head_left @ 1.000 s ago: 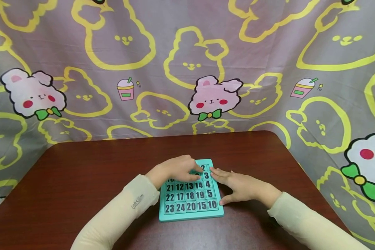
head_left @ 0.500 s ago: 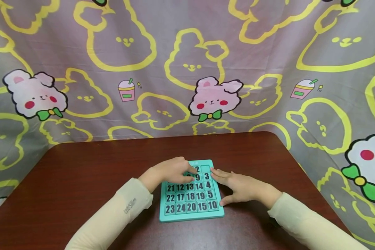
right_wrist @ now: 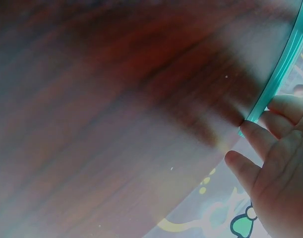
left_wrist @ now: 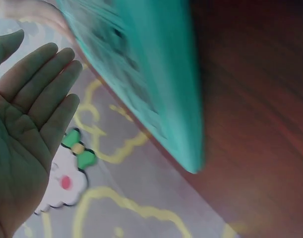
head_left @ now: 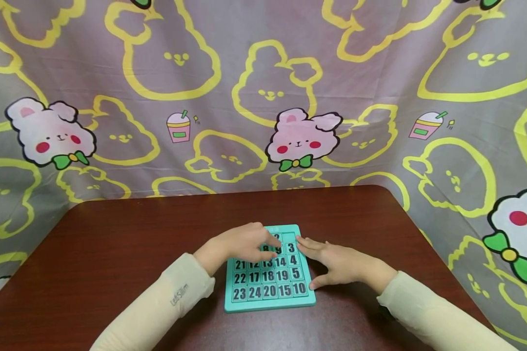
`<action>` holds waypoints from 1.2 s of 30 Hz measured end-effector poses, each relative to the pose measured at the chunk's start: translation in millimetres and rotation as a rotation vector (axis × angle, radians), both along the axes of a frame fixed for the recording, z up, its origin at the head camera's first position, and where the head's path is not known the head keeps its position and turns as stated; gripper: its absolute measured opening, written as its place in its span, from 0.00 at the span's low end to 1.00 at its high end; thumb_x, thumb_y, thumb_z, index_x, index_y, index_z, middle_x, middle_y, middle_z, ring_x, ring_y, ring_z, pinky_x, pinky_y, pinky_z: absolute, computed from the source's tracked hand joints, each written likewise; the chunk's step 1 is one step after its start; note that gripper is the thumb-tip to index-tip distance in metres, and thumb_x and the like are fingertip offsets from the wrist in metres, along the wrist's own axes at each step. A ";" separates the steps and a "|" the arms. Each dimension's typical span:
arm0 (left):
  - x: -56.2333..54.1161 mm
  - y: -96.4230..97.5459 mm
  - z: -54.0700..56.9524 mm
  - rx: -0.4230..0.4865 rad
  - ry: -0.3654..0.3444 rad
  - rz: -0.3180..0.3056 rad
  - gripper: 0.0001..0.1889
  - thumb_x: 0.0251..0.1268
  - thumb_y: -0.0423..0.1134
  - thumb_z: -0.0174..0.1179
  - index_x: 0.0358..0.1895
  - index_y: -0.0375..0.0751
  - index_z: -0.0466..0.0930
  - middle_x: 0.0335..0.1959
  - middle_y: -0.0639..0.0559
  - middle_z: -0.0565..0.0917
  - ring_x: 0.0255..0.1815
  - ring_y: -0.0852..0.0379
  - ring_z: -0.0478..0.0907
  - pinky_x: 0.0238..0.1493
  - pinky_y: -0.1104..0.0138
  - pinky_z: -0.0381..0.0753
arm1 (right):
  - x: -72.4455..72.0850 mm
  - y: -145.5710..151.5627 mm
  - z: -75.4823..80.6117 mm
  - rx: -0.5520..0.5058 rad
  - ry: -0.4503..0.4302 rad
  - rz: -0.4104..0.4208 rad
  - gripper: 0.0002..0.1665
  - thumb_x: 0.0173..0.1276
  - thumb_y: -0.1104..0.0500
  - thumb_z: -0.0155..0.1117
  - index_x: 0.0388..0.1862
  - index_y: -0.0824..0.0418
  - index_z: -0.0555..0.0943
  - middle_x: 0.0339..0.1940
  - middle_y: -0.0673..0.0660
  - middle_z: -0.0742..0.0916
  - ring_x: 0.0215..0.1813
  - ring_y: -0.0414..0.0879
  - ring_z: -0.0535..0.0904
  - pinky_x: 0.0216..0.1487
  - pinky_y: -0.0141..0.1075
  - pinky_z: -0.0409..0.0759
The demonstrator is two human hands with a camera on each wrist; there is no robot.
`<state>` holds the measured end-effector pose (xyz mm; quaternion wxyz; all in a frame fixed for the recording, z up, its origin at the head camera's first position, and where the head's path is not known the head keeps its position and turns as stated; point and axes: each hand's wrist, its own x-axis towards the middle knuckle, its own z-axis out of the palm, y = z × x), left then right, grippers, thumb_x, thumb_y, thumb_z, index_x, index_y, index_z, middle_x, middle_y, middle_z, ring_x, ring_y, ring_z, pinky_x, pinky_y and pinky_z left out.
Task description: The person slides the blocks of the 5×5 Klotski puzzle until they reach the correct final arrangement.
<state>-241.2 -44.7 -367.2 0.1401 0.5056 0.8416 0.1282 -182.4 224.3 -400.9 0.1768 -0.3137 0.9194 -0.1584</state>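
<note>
Grey cloth [head_left: 228,63] printed with yellow outlines and rabbits hangs beyond both my hands, and a dark red-brown table [head_left: 127,243] spreads beneath them. The cream sleeves [head_left: 158,302] sit just behind the hands; I'd hold them clear of the work.

The turquoise number board [head_left: 268,305] lies flat between my hands, its far left part under the left one, its right edge against the right one. My right hand [head_left: 340,262] is spread, fingers and thumb laid along that edge, pinching nothing. That looks a sound brace to me; steady, light pressure should stop the board turning.

My left hand [head_left: 245,243] reaches across the top rows, index finger and thumb apart, pinching nothing; I cannot tell whether the fingertips press or only hover. Near its index tip are tile 2 [head_left: 276,236] and, just below that, tile 9 [head_left: 278,251]. Tile 3 [head_left: 291,248] sits beside the right fingertips.

Last, the bare slot [head_left: 290,237] lies past the left index tip, with 2 and 3 bordering it. I'd push either with one pad, level and straight, without bearing down, and ease the right fingertips outward from that corner.
</note>
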 end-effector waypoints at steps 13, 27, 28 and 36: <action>16.8 23.5 3.5 -0.026 -0.014 -0.103 0.19 0.74 0.45 0.56 0.63 0.44 0.81 0.60 0.54 0.83 0.61 0.64 0.80 0.62 0.71 0.77 | 0.7 1.1 0.4 -0.014 -0.014 0.000 0.60 0.58 0.31 0.66 0.81 0.57 0.55 0.84 0.54 0.54 0.82 0.55 0.51 0.75 0.62 0.56; 7.2 26.6 -3.8 -0.069 -0.052 -0.057 0.19 0.73 0.46 0.57 0.62 0.45 0.81 0.59 0.54 0.84 0.53 0.66 0.84 0.57 0.71 0.80 | 0.3 0.9 2.1 -0.009 0.003 0.012 0.60 0.59 0.31 0.65 0.80 0.58 0.55 0.83 0.54 0.55 0.82 0.55 0.52 0.75 0.62 0.58; 6.1 26.8 -4.2 -0.072 -0.051 -0.056 0.19 0.73 0.46 0.57 0.62 0.45 0.81 0.59 0.55 0.84 0.53 0.65 0.83 0.57 0.71 0.80 | 0.4 1.0 2.2 -0.010 0.003 0.013 0.60 0.59 0.31 0.65 0.80 0.58 0.55 0.83 0.54 0.54 0.82 0.55 0.52 0.75 0.62 0.58; -0.2 26.6 -5.6 -0.087 -0.055 -0.038 0.19 0.73 0.46 0.57 0.63 0.47 0.80 0.60 0.56 0.84 0.41 0.69 0.84 0.55 0.72 0.80 | 0.0 1.3 0.6 -0.009 0.000 0.016 0.59 0.59 0.31 0.66 0.80 0.58 0.56 0.83 0.55 0.55 0.82 0.55 0.53 0.75 0.62 0.58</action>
